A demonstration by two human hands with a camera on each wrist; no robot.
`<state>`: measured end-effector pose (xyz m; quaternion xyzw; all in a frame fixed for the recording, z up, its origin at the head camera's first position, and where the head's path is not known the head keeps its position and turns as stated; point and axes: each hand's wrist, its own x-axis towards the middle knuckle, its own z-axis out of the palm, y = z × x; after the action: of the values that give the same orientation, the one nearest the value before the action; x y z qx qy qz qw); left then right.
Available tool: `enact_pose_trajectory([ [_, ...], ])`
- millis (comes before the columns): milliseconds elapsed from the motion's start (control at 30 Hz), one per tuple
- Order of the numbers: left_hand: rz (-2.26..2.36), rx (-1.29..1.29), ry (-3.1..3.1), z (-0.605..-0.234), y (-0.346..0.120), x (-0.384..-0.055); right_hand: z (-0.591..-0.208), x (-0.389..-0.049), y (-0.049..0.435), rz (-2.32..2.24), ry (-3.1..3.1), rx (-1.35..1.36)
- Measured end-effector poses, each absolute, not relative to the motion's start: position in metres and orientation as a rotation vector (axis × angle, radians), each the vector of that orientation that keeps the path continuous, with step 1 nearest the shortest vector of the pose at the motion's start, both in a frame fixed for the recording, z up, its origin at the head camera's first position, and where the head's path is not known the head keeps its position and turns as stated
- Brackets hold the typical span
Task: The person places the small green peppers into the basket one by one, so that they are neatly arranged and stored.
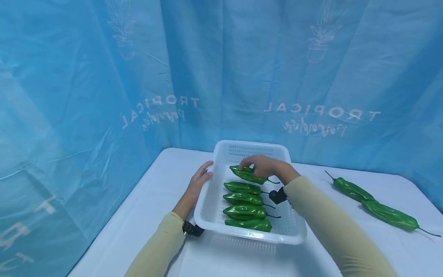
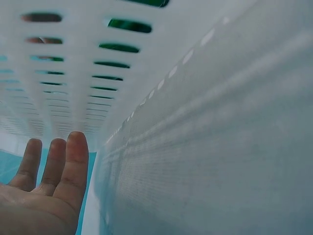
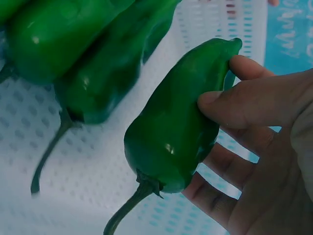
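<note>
A white plastic basket with slotted walls holds several green peppers lying in a row, stems pointing right. Over its far part, my right hand grips one more green pepper. In the right wrist view the thumb lies across this pepper and the fingers are behind it; its stem hangs toward the lower left. My left hand is at the basket's left side. Its fingers extend straight beside the slotted wall in the left wrist view.
Two green peppers lie end to end on the white table, right of the basket. A blue printed curtain hangs behind the table and along its left side. Both wrists wear small black cameras.
</note>
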<state>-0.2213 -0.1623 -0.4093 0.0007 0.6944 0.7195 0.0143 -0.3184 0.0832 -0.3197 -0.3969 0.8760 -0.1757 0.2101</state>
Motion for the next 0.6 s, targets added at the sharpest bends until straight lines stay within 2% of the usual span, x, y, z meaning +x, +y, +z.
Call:
enact_pose_trajectory([
  [233,2.245,0.010,2.151,-0.409,-0.160,-0.220,-0.340,-0.330,0.075,-0.525,2.424,-0.963],
  [600,2.214,0.008,2.166,-0.406,-0.163,-0.219,-0.346,-0.337,0.068,-0.561,2.415,-0.865],
])
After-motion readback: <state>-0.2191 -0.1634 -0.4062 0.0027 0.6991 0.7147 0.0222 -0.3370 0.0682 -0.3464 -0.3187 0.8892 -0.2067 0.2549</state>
